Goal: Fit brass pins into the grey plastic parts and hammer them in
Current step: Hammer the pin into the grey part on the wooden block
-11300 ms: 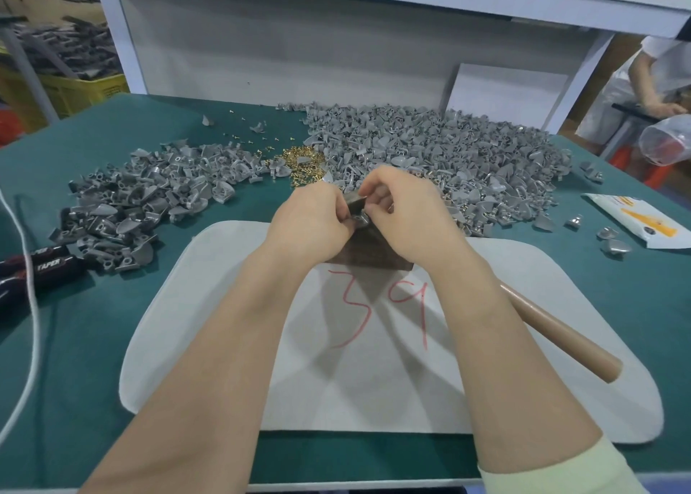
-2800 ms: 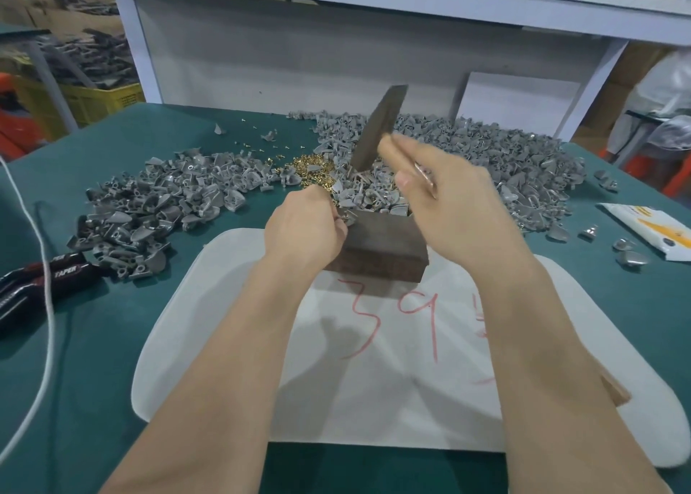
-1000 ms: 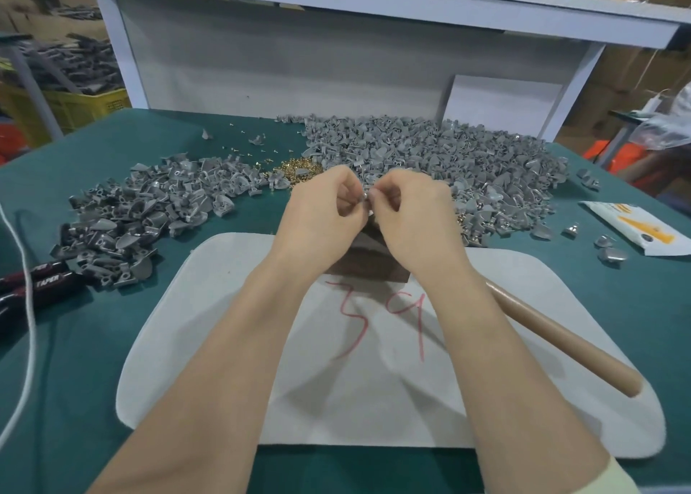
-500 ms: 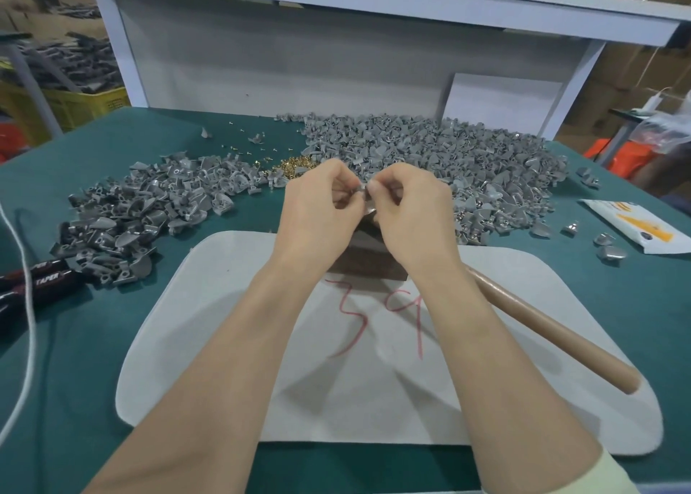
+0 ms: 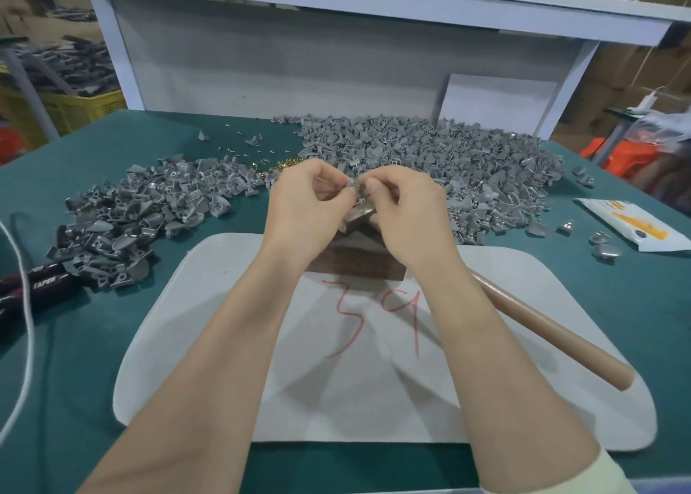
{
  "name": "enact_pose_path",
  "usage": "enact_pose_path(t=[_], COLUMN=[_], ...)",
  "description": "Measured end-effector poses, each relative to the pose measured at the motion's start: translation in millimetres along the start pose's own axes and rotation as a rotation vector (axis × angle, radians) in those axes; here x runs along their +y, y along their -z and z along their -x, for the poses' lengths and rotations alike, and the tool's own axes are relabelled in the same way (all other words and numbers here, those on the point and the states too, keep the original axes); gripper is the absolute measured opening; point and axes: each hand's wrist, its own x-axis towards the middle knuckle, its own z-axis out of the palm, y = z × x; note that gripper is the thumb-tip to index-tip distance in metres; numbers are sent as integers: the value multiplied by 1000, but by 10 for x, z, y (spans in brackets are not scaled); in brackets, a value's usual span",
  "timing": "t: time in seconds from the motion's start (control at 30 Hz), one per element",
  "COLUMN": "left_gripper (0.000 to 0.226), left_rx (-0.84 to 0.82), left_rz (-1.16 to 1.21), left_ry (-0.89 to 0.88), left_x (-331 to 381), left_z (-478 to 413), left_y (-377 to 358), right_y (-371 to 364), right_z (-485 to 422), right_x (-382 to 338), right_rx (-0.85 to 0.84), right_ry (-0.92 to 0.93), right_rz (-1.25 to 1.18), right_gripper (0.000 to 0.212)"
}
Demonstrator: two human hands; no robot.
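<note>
My left hand [image 5: 304, 209] and my right hand [image 5: 405, 213] meet above the dark wooden block [image 5: 355, 261]. Between their fingertips they pinch a small grey plastic part [image 5: 351, 186]; a brass pin at it is too small to make out. The hammer's head [image 5: 361, 211] lies on the block under my right hand, and its wooden handle [image 5: 549, 329] stretches to the right over the white mat [image 5: 374, 400]. A small heap of brass pins [image 5: 288, 164] shows just beyond my left hand.
A big pile of grey parts [image 5: 430, 161] fills the back of the green table, a second pile [image 5: 142, 209] lies at the left. Red-black pliers [image 5: 33, 284] and a white cord [image 5: 22, 329] sit at the left edge. A white-orange packet [image 5: 635, 224] lies at the right.
Since the hammer blow 2.8 s ago the hammer has been laid down. Both hands now hold a part together above the block and barely shift over the last second.
</note>
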Motion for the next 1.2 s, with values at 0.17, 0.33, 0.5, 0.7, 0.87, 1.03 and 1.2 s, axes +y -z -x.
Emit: enact_pose_path(t=[0.17,0.33,0.5,0.7,0.87,1.03,1.2], left_gripper=[20,17,20,19,16,13,18], left_rx=[-2,-32,-45,-75,14,-76,-187], left_rz=[8,26,-3,-21,-20,-92,-322], left_ry=[58,85,68,56,147,241,306], left_x=[3,12,2,13,-24,-102,-173], left_z=[-2,6,5,12,-59,-99,-78], left_y=[29,15,9,28,166,218,156], right_y=[10,19,13,40,444,540,564], right_z=[-27,-12,-10,-22,-46,-38,-42], right_x=[38,56,66,58,197,233,254], right_rx=[-44,-42,-18,-40,-236,-643,-304], right_ry=[-75,-26,41,29,-209,-399,-273], right_rz=[-99,-90,8,6,450,543,323], right_gripper=[19,12,8,11,43,44,26])
